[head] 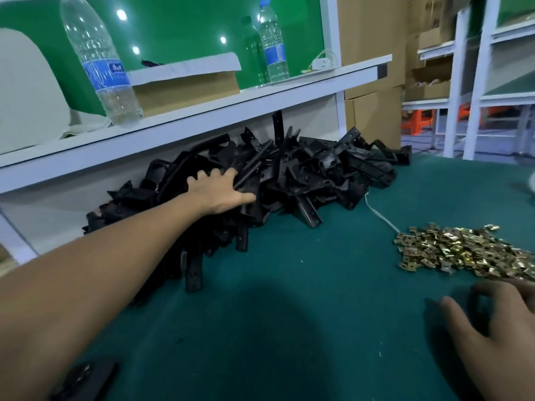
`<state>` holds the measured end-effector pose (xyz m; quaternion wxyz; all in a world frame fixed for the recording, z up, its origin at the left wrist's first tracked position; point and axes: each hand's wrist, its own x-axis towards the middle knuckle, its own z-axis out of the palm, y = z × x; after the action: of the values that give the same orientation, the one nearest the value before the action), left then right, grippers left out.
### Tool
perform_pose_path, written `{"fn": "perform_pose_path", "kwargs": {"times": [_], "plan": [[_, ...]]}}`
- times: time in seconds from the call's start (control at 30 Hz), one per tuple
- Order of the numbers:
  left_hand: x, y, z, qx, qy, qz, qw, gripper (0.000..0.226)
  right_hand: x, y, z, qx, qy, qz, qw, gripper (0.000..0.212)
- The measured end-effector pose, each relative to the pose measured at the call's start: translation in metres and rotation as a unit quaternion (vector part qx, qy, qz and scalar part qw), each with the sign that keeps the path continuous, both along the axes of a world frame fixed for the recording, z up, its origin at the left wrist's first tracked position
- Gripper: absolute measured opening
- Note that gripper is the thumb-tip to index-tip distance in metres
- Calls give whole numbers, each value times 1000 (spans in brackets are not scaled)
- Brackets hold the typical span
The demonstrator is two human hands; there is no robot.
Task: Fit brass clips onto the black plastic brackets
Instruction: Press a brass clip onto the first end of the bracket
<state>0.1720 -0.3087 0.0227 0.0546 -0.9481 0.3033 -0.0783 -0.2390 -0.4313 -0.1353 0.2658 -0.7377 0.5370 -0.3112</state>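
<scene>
Bracket at near edge: a flat black plastic bracket (84,377) lies at the table's near-left corner, partly cut off by the frame; whether a clip is on it cannot be told.
Right hand: the right hand (498,322) hovers over the green felt table top (304,285) near the right edge, fingers loosely curled and grasping nothing, just short of the clips.
Clips: the heap of small folded brass clips (469,256) lies along the right edge, loose and overlapping.
Cable: a thin white cable (382,217) runs across the felt between the clip heap and the bracket pile.
Left hand: the left hand (223,192) reaches to the far-left part of the table, fingers spread on the pile, thumb against one piece; a closed grasp is not visible.
Bracket pile: the tangled pile of black plastic brackets (289,175) lies along the far edge under a white shelf (202,111).
Advice, judged: single out one top bracket, lift it clear so that neighbours do not snag, and pinch only one clip with the right hand, opening facing the bracket edge.
</scene>
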Motion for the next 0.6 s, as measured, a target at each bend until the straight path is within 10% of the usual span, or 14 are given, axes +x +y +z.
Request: {"fn": "perform_pose_path", "kwargs": {"times": [0.23, 0.37, 0.47, 0.6], "plan": [[-81, 28, -15, 23, 111, -137, 984, 81, -7, -1, 0, 6, 25, 14, 1000, 66], [-84, 36, 4, -129, -29, -249, 959, 53, -8, -5, -6, -6, 25, 5, 1000, 84], [-36, 39, 20, -198, -86, -93, 972, 64, -8, -4, -6, -9, 24, 10, 1000, 83], [14, 51, -10, -163, 112, 76, 977, 96, -7, 0, -1, -18, 11, 10, 1000, 71]]}}
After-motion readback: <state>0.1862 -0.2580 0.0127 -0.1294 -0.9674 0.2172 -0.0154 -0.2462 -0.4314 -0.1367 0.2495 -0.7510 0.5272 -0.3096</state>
